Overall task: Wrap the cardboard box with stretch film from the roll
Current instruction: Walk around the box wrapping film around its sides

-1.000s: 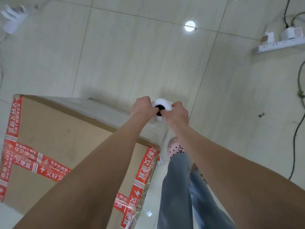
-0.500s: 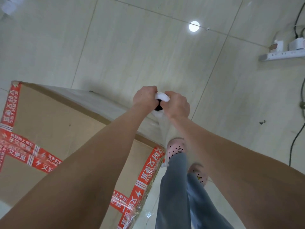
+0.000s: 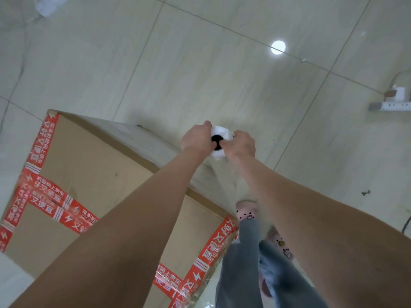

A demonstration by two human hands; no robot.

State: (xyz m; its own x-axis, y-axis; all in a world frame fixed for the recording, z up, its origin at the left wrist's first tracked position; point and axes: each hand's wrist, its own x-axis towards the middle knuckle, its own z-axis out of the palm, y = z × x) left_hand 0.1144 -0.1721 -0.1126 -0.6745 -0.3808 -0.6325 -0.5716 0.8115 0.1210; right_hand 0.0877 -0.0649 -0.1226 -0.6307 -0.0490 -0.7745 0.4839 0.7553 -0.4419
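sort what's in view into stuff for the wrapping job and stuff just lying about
For the job:
- cardboard box
- stretch film roll
- left hand and right hand, both gripping the roll

Lying about:
- power strip
- white plug on it
- blurred white thing, top left

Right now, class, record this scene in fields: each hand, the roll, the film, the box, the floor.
floor: pale tiles, power strip far right
box: cardboard, red printed tape, on floor
roll: white, dark core facing camera
left hand: grips roll's left side
right hand: grips roll's right side
film: stretched from roll towards box corner
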